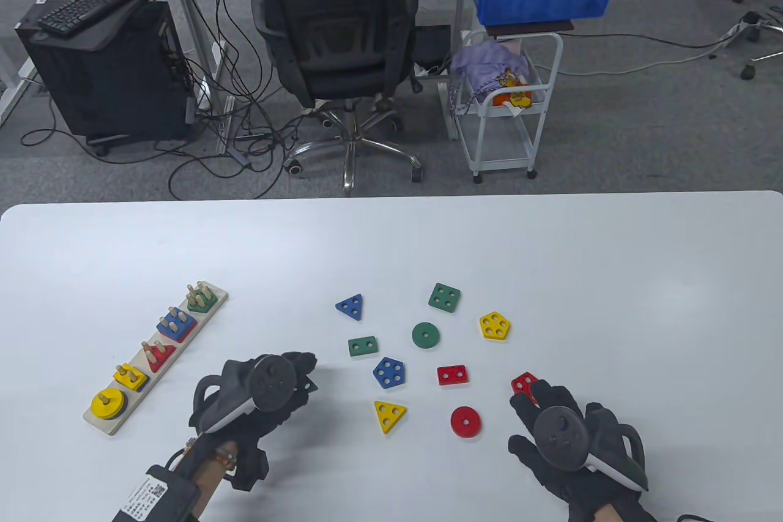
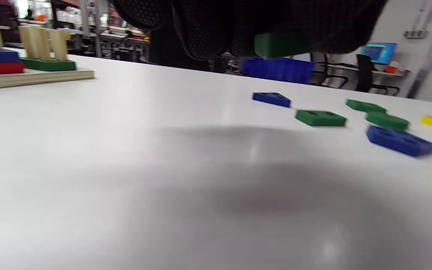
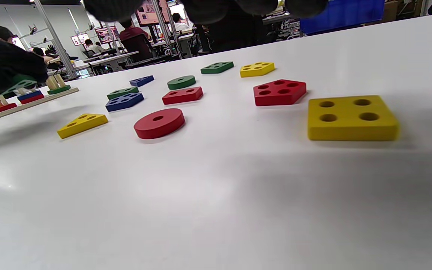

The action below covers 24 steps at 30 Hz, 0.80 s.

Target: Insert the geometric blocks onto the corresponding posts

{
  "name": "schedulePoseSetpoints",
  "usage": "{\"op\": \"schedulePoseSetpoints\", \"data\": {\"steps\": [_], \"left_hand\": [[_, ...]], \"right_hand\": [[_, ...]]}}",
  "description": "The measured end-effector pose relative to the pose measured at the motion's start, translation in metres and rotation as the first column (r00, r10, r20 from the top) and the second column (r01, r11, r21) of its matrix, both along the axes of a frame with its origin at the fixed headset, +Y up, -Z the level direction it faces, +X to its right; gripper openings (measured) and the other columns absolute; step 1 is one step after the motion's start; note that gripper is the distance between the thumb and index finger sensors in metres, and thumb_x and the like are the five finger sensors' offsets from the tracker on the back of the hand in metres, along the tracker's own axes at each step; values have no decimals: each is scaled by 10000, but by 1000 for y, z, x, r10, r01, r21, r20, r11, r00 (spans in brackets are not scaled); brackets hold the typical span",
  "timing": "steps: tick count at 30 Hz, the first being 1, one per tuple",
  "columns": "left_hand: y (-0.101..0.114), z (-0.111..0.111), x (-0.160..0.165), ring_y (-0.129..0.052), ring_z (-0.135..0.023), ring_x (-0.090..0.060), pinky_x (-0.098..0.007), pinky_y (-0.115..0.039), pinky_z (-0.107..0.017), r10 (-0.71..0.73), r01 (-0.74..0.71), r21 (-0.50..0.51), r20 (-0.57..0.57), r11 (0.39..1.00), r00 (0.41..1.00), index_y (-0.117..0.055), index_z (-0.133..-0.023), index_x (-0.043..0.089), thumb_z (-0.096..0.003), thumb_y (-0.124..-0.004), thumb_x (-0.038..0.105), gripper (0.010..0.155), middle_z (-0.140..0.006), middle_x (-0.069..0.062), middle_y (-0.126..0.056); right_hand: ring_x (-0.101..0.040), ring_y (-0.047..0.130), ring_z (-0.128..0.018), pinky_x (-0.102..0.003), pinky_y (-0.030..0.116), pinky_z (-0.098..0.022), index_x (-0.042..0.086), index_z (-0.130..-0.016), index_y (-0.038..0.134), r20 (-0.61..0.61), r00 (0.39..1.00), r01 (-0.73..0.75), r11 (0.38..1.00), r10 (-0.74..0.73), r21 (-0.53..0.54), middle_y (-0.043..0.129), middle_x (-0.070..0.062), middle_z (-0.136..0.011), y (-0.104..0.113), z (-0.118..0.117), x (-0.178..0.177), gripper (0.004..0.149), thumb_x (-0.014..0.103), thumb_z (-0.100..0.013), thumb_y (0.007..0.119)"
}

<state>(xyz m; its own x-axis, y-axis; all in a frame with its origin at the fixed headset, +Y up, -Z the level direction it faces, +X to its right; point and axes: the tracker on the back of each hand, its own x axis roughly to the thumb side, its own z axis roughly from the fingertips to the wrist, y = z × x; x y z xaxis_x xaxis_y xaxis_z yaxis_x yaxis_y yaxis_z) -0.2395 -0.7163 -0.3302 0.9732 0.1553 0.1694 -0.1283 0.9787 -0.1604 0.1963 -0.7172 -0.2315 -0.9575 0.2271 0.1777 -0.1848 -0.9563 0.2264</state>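
- The left hand holds a green block clear of the table, its fingers curled round it — only a green corner shows past the fingertips in the table view, so its shape cannot be told.
- The step in hand appears to be carrying this block to the peg board lying just left of the hand.
- To do it well, the person should read the hole count first, then pick the station with the same number of posts; the far end of the board, where a green piece already sits, looks like one candidate, but that is a guess.
- The block should come down level, holes lined up over the post tips, then be lowered straight — tilting would likely jam it.
- The board carries 5 stations: a yellow disc nearest, then yellow, red, blue and green pieces, each with wooden posts standing above.
- The right hand hangs open with fingers spread, grasping nothing, just beside a red pentagon.
- A yellow square with 4 holes lies by it in the right wrist view.
- Loose blocks lie scattered between the hands, flat and painted in glossy colours.
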Motion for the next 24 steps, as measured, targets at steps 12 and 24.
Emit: {"op": "schedulePoseSetpoints", "data": {"steps": [12,24], "left_hand": [[28,-49,-87,-733,-1053,-208,-524,-581,-802,26,-14,34,-363,999,932,-586,-1038,401,-453,-820,474,634,-1131,102,-700],[3,-51,-155,-721,-1065,-194,-529,-568,-811,-141,146,-35,-561,989,816,-575,-1036,414,-449,-823,476,640,-1133,124,-690]], "right_hand": [[-519,428,-1015,-797,360,-624,179,-1066,454,13,1000,0,1000,0,-15,371,-229,-1122,0,-1,2,655,517,-519,582],[-521,428,-1015,-797,360,-624,179,-1064,457,5,1000,1,1000,-1,-9,370,-230,-1122,0,-1,2,650,516,-521,581]]}}
